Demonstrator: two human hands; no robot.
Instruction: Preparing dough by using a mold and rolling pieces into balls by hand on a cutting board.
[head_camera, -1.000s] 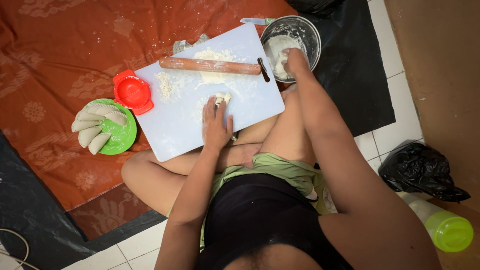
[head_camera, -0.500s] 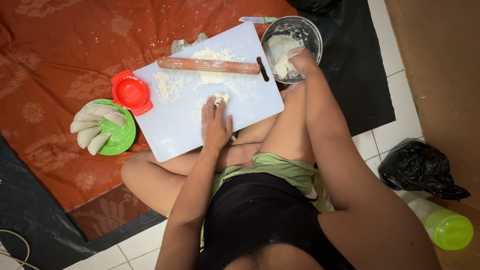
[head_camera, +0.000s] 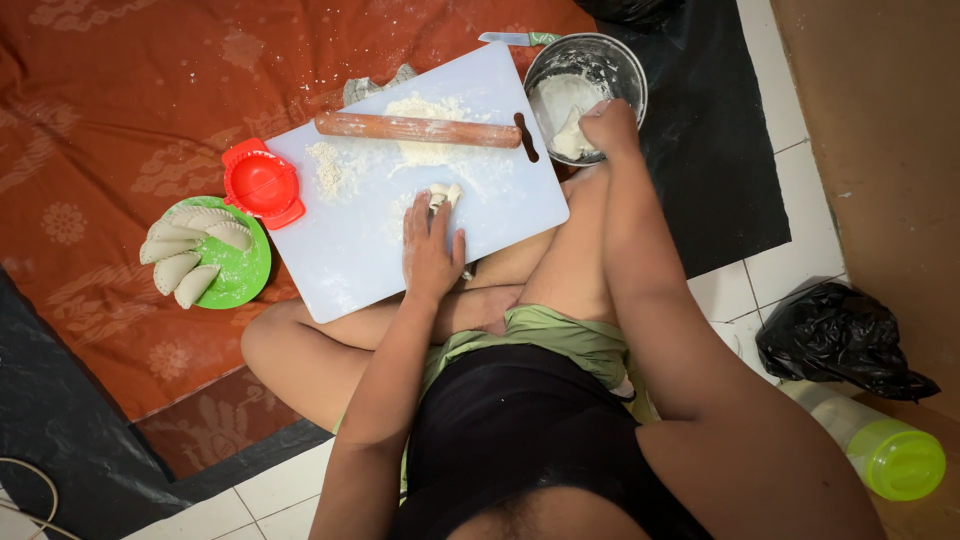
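Rolling pin (head_camera: 418, 129) beyond dough piece (head_camera: 441, 195)

smooth white plastic board (head_camera: 350, 250), wooden rolling pin (head_camera: 418, 128), shiny metal bowl (head_camera: 628, 72), patterned cloth (head_camera: 120, 90).

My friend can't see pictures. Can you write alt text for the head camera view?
A person sitting cross-legged presses the left hand on a small dough piece on a white plastic cutting board, while the right hand reaches into a round metal bowl of dough. A wooden rolling pin lies on the board.
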